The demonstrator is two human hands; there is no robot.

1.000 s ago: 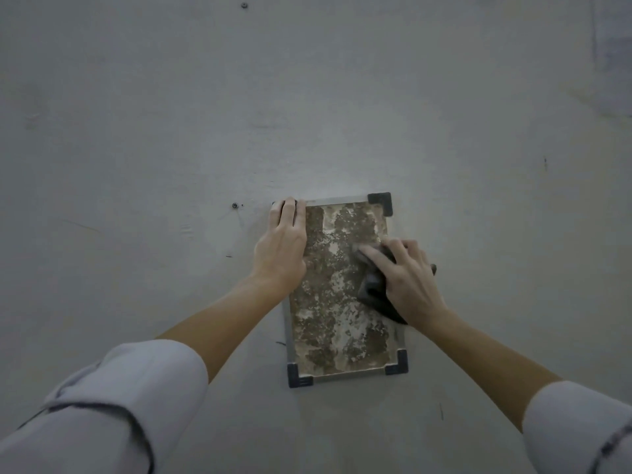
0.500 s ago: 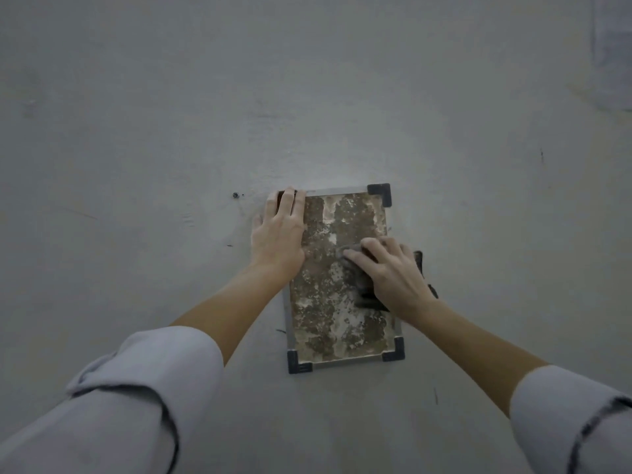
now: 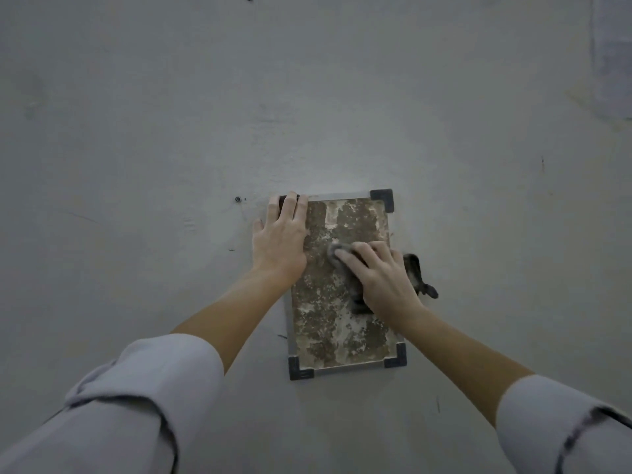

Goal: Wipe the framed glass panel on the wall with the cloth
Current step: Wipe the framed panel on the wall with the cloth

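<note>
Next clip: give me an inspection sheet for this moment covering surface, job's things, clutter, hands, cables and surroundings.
Surface: grey plaster wall, scuffed, with small marks.
Job's things: silver-framed glass panel with dark corner caps flat on the wall, glass heavily mottled brown; dark grey cloth pressed on its right-middle area.
Clutter: two small screws in the wall, one left of the panel, one near the picture's top edge.
Hands: left hand flat over the panel's top-left corner; right hand pressing the cloth to the glass.
Cables: nothing seen.
Surroundings: light grey sleeves pushed up on both forearms; pale patch on the wall at upper right.
</note>
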